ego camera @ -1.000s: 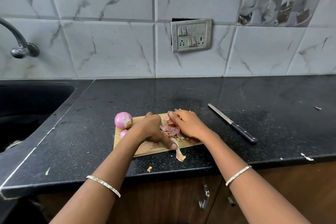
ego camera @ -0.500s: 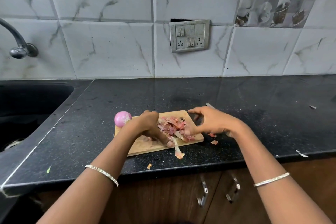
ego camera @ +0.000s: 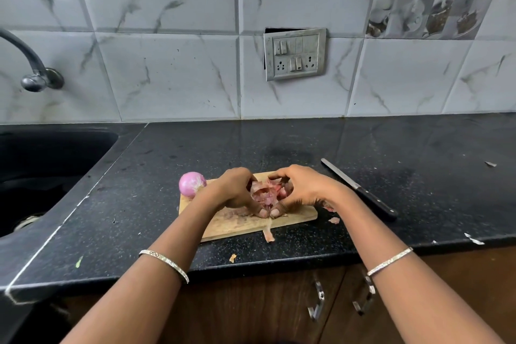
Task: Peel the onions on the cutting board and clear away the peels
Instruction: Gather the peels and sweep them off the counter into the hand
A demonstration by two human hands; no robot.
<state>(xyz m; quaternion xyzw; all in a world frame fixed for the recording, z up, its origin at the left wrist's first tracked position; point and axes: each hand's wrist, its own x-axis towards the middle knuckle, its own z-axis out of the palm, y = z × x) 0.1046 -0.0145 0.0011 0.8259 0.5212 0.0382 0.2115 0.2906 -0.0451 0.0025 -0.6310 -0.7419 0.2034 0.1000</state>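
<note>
Head view: left hand (ego camera: 234,190) and right hand (ego camera: 304,188) cup the peels (ego camera: 265,190) on the cutting board (ego camera: 231,225), clearing underway; lifting them together likely comes next.

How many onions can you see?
1. A peeled pink onion sits at the far left corner of the cutting board, just beside the left hand. Another could be hidden behind that hand, the right hand or the pile of peels.

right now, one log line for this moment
left hand: cups onion peels; right hand: cups same pile; cutting board: under pile; peeled onion: board's far-left corner; knife: lying right of board
</note>
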